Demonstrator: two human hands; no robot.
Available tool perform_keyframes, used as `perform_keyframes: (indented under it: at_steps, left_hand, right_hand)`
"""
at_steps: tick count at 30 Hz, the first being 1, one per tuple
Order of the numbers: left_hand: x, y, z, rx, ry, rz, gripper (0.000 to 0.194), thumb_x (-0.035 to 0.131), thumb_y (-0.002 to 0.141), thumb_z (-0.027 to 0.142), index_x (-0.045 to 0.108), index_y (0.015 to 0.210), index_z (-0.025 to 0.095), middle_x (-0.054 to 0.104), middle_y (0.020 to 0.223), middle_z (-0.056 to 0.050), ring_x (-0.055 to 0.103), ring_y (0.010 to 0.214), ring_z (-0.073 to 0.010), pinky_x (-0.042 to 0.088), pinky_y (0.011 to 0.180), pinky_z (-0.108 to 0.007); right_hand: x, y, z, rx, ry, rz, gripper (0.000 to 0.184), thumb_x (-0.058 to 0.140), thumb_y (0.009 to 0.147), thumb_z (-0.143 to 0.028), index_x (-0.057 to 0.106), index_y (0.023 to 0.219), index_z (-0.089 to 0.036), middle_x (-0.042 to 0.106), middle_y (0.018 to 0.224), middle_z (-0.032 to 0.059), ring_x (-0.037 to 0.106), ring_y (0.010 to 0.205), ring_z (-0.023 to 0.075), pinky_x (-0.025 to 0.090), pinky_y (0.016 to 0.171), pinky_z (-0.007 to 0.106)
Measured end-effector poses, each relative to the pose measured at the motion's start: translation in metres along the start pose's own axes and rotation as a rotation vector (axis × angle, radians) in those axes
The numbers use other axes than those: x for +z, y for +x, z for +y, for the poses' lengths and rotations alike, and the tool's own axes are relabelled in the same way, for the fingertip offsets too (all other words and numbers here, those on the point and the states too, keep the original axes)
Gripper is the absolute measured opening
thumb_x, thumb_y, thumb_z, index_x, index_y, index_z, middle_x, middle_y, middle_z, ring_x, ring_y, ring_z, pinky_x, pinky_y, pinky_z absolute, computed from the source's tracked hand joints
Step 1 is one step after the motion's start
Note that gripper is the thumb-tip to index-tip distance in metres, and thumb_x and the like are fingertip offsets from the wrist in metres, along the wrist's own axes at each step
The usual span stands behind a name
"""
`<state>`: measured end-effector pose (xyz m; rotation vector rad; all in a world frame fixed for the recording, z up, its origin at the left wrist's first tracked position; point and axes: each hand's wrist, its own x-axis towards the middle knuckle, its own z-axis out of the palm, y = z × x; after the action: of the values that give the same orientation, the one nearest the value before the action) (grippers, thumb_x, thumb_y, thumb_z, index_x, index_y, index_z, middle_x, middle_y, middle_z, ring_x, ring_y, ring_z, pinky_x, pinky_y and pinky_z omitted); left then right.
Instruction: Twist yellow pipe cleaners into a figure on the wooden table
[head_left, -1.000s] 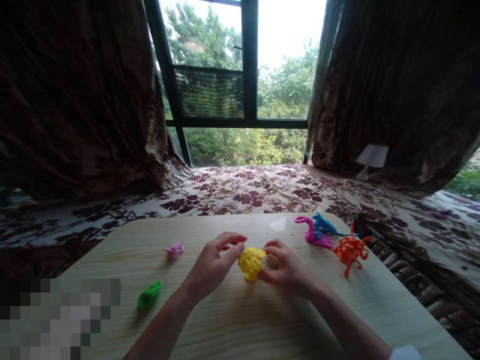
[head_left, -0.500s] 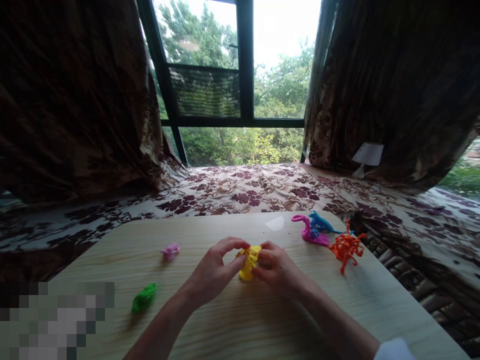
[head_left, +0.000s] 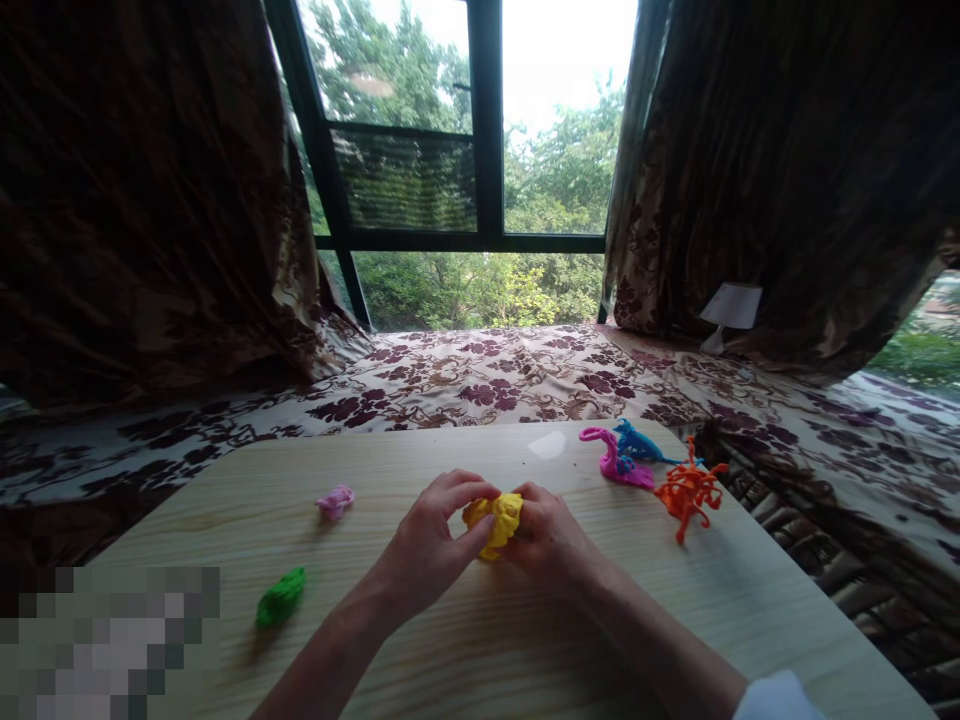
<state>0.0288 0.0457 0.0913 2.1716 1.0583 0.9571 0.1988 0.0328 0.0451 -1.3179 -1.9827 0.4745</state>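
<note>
A crumpled lump of yellow modelling clay is held between both hands over the middle of the table. My left hand grips its left side, thumb in front and fingers over the top. On the other side, my right hand is closed on the clay, its fingertips partly hidden behind the lump. Whether the clay's underside touches the table I cannot tell.
On the pale wooden table, a pink lump and a green lump lie to the left. To the right are a magenta looped piece, a blue piece and an orange many-stranded piece. A small white lamp stands beyond.
The yellow clay has turned in my hands and looks wider, bulging further left. My right fingers have shifted behind it. The whole view has moved slightly.
</note>
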Motion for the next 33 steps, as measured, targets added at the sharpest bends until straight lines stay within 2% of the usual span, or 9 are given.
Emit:
perform_keyframes:
  at_steps: [6, 13, 17, 24, 33]
  left_hand:
    - [0.001, -0.001, -0.002, 0.013, 0.053, -0.013, 0.024, 0.051, 0.077, 0.023, 0.062, 0.098, 0.026, 0.056, 0.102, -0.003, 0.052, 0.098, -0.016, 0.043, 0.087, -0.028]
    - [-0.002, 0.001, -0.002, 0.0, 0.044, -0.015, 0.021, 0.05, 0.079, 0.025, 0.061, 0.097, 0.024, 0.055, 0.102, -0.003, 0.052, 0.097, -0.0153, 0.042, 0.087, -0.027]
    - [-0.002, 0.003, -0.004, -0.02, 0.015, 0.01, 0.024, 0.049, 0.079, 0.023, 0.058, 0.102, 0.023, 0.056, 0.1, -0.002, 0.052, 0.096, -0.0149, 0.042, 0.088, -0.028]
    - [0.0, 0.005, -0.01, -0.028, -0.067, 0.035, 0.028, 0.041, 0.085, 0.027, 0.06, 0.104, 0.023, 0.055, 0.102, -0.005, 0.052, 0.099, -0.0164, 0.043, 0.088, -0.03]
    - [0.0, 0.005, -0.014, -0.008, 0.007, 0.078, 0.026, 0.044, 0.083, 0.025, 0.06, 0.103, 0.023, 0.056, 0.101, -0.004, 0.051, 0.099, -0.0165, 0.041, 0.09, -0.031]
  right_hand:
    - [0.004, 0.0, 0.003, -0.006, 0.026, 0.014, 0.017, 0.067, 0.068, -0.028, 0.067, 0.085, -0.026, 0.058, 0.083, -0.0001, 0.055, 0.079, 0.0159, 0.041, 0.07, 0.025]
    - [0.003, 0.003, 0.004, 0.002, 0.01, 0.058, 0.016, 0.065, 0.069, -0.02, 0.066, 0.085, -0.023, 0.057, 0.087, 0.0006, 0.054, 0.082, 0.0162, 0.04, 0.074, 0.026]
    - [0.005, 0.008, 0.005, 0.015, 0.013, 0.091, 0.012, 0.065, 0.071, -0.023, 0.066, 0.083, -0.023, 0.057, 0.09, 0.0017, 0.053, 0.086, 0.0176, 0.04, 0.076, 0.028]
    - [0.008, 0.011, 0.007, 0.039, 0.068, 0.098, 0.016, 0.065, 0.071, -0.025, 0.066, 0.088, -0.025, 0.058, 0.089, 0.0019, 0.054, 0.086, 0.0183, 0.041, 0.077, 0.028]
    - [0.007, 0.01, 0.007, 0.017, 0.017, 0.104, 0.018, 0.063, 0.072, -0.026, 0.065, 0.089, -0.022, 0.058, 0.09, 0.003, 0.054, 0.084, 0.0179, 0.042, 0.077, 0.029]
